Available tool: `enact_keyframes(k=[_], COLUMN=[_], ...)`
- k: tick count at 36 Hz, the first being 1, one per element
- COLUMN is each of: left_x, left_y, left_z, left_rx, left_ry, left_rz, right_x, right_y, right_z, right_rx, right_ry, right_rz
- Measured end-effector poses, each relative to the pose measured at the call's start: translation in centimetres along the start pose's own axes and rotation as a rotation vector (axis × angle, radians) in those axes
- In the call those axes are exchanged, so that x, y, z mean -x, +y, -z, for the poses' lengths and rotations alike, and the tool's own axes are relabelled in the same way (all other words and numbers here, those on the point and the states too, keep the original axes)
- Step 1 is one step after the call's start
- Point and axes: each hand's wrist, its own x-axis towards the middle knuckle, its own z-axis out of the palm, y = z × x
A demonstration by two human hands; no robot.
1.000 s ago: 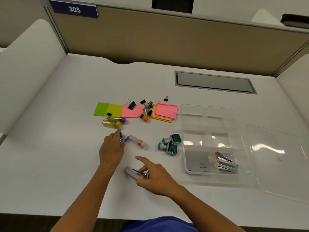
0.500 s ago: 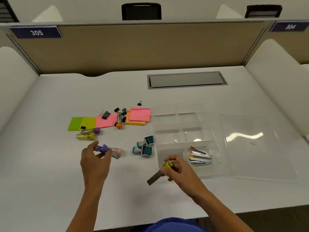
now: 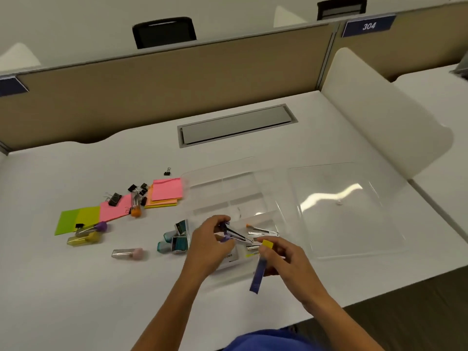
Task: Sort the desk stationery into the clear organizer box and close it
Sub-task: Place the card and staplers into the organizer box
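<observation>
Purple stapler (image 3: 234, 233) — left hand (image 3: 210, 245) now holds it over organizer box (image 3: 228, 183)

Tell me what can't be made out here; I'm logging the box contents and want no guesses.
- Near compartment of the organizer box: left hand and right hand cover part, head view.
- Label print: too small, half hidden by the left hand.
- Purple-ended stapler: blurred.
- Yellow-ended piece: kind unclear.
- Dividers: clear plastic, glare.
</observation>
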Motion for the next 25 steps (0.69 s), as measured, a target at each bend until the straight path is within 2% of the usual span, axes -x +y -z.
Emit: enact_keyframes(k=[3,9,19,25], left_x=[-0.3,-0.7,-1.6,-1.7], left_y=[0.4,0.2,0.0,-0.1], left_z=[-2.3,-5.3,-6.6,-6.4], left_rx=[-0.008,-0.019,-0.539,-0.629], left_ry=[-0.07,-0.102,-0.125,-0.152], left_rz=[0.006,0.028,0.0,-0.058], right_x=[0.3,0.7,0.1,-0.6], right_y=[0.2,0.9,1.6,1.2], right_z=[2.2,5.7,8.0,7.7], right_rx=[-0.022,-0.072,-0.107,-0.124], right_ry=[0.064,0.155,0.214,0.231], right_rz=[-0.011,-0.028,-0.057,-0.043])
